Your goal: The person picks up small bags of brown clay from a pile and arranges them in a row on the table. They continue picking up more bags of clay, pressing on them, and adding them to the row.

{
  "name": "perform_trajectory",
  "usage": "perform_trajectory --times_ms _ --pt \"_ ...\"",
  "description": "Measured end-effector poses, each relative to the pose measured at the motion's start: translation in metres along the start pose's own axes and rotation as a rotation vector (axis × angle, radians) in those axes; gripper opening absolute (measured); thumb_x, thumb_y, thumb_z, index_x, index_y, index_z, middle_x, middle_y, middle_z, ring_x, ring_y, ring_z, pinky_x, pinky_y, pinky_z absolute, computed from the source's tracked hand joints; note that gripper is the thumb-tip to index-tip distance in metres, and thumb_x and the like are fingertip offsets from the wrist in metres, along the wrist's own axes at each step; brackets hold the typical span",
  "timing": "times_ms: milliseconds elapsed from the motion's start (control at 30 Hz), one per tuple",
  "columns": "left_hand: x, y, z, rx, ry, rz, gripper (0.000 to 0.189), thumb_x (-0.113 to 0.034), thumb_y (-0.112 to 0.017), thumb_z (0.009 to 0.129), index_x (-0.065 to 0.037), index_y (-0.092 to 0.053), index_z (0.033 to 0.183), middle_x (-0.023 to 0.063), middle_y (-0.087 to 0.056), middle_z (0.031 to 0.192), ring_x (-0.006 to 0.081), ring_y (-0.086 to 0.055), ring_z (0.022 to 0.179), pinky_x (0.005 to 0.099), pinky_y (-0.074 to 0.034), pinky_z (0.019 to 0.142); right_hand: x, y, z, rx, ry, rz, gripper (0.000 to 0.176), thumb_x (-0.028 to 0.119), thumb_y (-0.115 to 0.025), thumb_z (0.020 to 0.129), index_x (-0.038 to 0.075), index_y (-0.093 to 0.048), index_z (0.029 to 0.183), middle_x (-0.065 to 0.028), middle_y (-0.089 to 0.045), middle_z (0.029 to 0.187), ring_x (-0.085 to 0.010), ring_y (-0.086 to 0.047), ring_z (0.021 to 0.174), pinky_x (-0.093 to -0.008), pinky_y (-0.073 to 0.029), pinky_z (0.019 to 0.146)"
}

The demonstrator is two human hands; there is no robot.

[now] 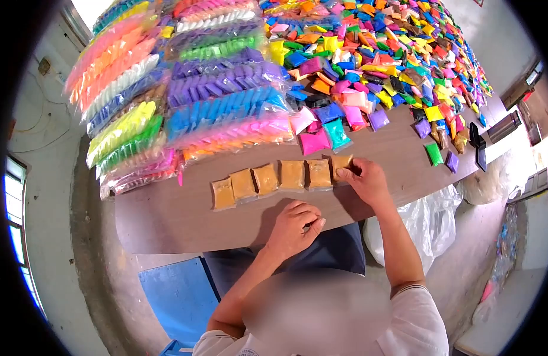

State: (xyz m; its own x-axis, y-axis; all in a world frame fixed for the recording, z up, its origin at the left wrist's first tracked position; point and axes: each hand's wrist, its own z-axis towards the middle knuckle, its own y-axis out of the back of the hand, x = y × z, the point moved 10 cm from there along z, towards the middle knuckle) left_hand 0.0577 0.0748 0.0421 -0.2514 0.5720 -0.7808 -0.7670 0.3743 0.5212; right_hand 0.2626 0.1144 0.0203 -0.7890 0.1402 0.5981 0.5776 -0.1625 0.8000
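A row of several small tan packets (pixel 292 175) lies along the near part of the brown table (pixel 167 222), side by side in clear wrapping. At the row's right end, my right hand (pixel 367 183) has its thumb and fingers closed on the last tan packet (pixel 341 164). My left hand (pixel 294 229) rests by the table's front edge, below the middle of the row. Its fingers are curled in and nothing shows in them. A pink packet (pixel 315 141) and a teal packet (pixel 337 134) lie just beyond the row.
Stacked clear bags of sorted packets (pixel 226 83) cover the table's back left. A large heap of loose, mixed-colour packets (pixel 381 65) spreads over the back right. A black open case (pixel 478 147) sits at the right edge. White plastic bags (pixel 431 222) hang below; a blue seat (pixel 176 291) stands at lower left.
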Motion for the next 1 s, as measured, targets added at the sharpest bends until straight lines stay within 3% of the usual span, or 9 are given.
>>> perform_trajectory --times_ms 100,233,333,433,500,567,733,833,1000 --pt "0.0 0.001 -0.001 -0.006 0.003 -0.003 0.014 -0.014 -0.069 0.085 -0.002 -0.066 0.078 0.007 -0.069 0.089 0.0272 -0.062 0.087 0.0364 -0.05 0.08 0.008 0.016 0.0 -0.139 0.004 0.096 0.03 0.024 -0.078 0.08 0.004 -0.067 0.101 -0.0129 -0.064 0.084 -0.0326 -0.061 0.076 -0.0412 -0.049 0.067" --pt "0.002 0.001 -0.001 -0.024 0.01 -0.005 0.013 -0.013 -0.07 0.083 -0.003 -0.066 0.078 0.0075 -0.07 0.09 0.0274 -0.062 0.088 0.037 -0.05 0.08 0.021 0.03 -0.013 -0.33 0.1 0.153 0.03 0.022 -0.077 0.081 0.004 -0.067 0.103 -0.0132 -0.065 0.088 -0.0301 -0.062 0.079 -0.0403 -0.049 0.067" --pt "0.0 0.002 -0.003 -0.036 -0.004 0.031 0.011 -0.012 -0.071 0.082 -0.003 -0.067 0.077 0.0077 -0.07 0.09 0.0277 -0.063 0.089 0.0373 -0.051 0.081 0.047 0.025 -0.025 -0.211 0.144 0.226 0.029 0.019 -0.073 0.084 0.005 -0.066 0.109 -0.0145 -0.067 0.094 -0.0318 -0.064 0.084 -0.041 -0.051 0.072" --pt "-0.002 -0.003 -0.004 0.021 -0.01 0.069 0.01 -0.012 -0.072 0.082 -0.003 -0.068 0.084 0.009 -0.069 0.097 0.028 -0.063 0.092 0.0373 -0.051 0.083 0.131 0.01 -0.051 0.014 0.515 0.167 0.032 0.014 -0.07 0.087 0.002 -0.064 0.116 -0.0155 -0.065 0.115 -0.0341 -0.063 0.104 -0.0414 -0.051 0.085" --pt "0.016 0.002 -0.015 -0.128 0.16 -0.057 0.013 -0.015 -0.071 0.082 -0.003 -0.067 0.083 0.0116 -0.066 0.101 0.0273 -0.061 0.098 0.0389 -0.05 0.086 0.159 -0.014 -0.064 0.122 0.574 0.198 0.034 0.016 -0.068 0.088 0.003 -0.063 0.12 -0.0162 -0.063 0.124 -0.0351 -0.06 0.115 -0.0432 -0.05 0.092" --pt "0.031 -0.009 -0.029 -0.208 -0.055 -0.19 0.016 -0.016 -0.071 0.082 -0.005 -0.065 0.093 0.0102 -0.063 0.106 0.0266 -0.059 0.097 0.0401 -0.048 0.086 0.191 -0.049 -0.084 0.243 0.763 0.066 0.043 0.026 -0.065 0.092 0.005 -0.059 0.129 -0.016 -0.055 0.136 -0.0347 -0.05 0.13 -0.0459 -0.041 0.106" --pt "0.002 -0.01 -0.009 0.011 -0.172 0.157 0.018 -0.017 -0.07 0.082 -0.007 -0.062 0.094 0.0073 -0.062 0.1 0.0261 -0.056 0.092 0.0409 -0.047 0.084 0.23 -0.101 -0.086 0.401 0.756 -0.083 0.053 0.041 -0.058 0.094 0.006 -0.055 0.134 -0.0163 -0.043 0.149 -0.0368 -0.036 0.139 -0.0504 -0.032 0.111" --pt "0.005 -0.006 -0.01 -0.098 -0.193 0.088 0.014 -0.013 -0.07 0.082 -0.005 -0.059 0.076 0.006 -0.065 0.094 0.0252 -0.06 0.089 0.0375 -0.05 0.077 0.251 -0.11 -0.084 0.46 0.778 -0.128 0.058 0.046 -0.058 0.093 0.005 -0.053 0.135 -0.0168 -0.038 0.151 -0.0398 -0.032 0.141 -0.0534 -0.031 0.111" --pt "0.005 -0.006 -0.011 -0.139 -0.213 0.055 0.017 -0.013 -0.071 0.082 -0.005 -0.059 0.073 0.0052 -0.065 0.089 0.0245 -0.061 0.089 0.036 -0.05 0.076 0.26 -0.14 -0.081 0.606 0.713 -0.223 0.065 0.048 -0.058 0.093 0.002 -0.048 0.138 -0.0192 -0.032 0.153 -0.0424 -0.024 0.143 -0.0548 -0.03 0.112"
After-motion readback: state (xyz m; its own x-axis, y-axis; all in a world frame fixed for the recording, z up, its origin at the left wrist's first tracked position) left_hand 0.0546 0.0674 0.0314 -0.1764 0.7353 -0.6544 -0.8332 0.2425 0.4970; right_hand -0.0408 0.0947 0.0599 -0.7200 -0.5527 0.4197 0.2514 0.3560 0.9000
